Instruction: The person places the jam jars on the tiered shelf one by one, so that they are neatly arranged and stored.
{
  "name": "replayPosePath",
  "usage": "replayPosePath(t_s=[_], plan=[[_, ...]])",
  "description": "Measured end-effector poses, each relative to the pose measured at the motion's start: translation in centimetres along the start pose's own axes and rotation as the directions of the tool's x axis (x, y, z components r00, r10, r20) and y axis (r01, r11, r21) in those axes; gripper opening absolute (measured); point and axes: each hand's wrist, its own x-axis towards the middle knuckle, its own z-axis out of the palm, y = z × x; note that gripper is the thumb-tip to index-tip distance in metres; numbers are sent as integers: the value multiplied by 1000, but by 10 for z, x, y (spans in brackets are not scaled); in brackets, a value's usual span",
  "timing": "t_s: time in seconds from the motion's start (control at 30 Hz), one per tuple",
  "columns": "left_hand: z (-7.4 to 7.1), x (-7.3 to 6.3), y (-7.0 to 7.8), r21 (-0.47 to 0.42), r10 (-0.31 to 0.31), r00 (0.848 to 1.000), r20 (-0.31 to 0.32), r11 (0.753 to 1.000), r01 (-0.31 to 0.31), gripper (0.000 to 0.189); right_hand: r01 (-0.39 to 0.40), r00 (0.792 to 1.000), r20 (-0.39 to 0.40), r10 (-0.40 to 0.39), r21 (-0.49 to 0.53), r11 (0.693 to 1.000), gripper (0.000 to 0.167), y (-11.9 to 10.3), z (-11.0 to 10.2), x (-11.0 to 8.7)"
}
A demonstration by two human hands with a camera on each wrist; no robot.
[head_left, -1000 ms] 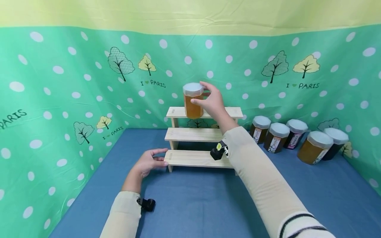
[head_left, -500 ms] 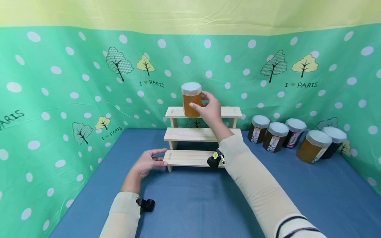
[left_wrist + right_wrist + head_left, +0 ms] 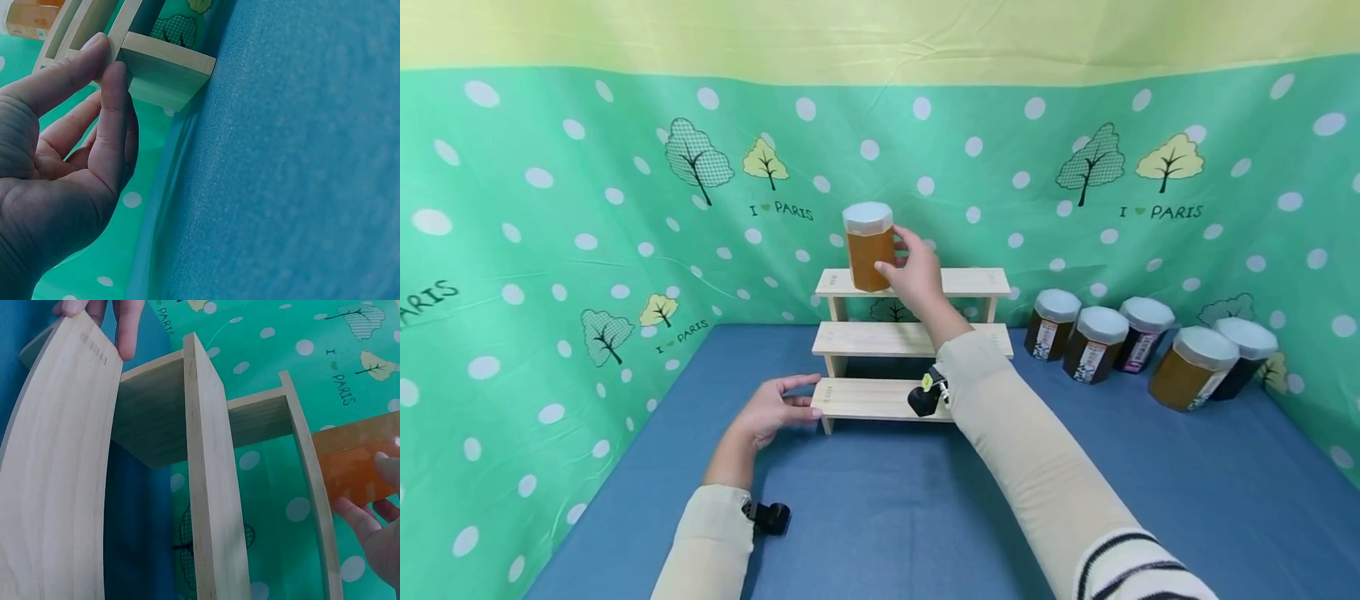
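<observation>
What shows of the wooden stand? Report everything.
The wooden stand has three stepped boards of pale, grained wood on side supports, with small marks near the lowest board's left end. It stands upright on blue cloth. The left hand pinches that end; an amber jar in the right hand is at the top board, contact unclear.

Head view: bright, even, diffuse light, source out of frame; soft shadows on the tabletop [image 3: 857,517] below the wooden stand [image 3: 857,400]. Wrist views: dimmer, blue-green cast; in the left one the left hand's [image 3: 62,187] palm is shaded and the tabletop texture blurs. Right wrist: distortion bows the lowest board [image 3: 62,456]; small glint on the jar [image 3: 350,459] at frame edge.
</observation>
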Motion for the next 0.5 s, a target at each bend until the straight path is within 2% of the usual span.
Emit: replayPosePath(t_s=[0.3,0.5], plan=[[1,0,-1,2,4,1000,4,1000,-4,69,-5,1000,8,4,68,998,61,8,-4,-5],[0,2,-3,3,14,1000,9,1000,-14,69,62,998,-36,-60,86,994,47,14,-7,-13]])
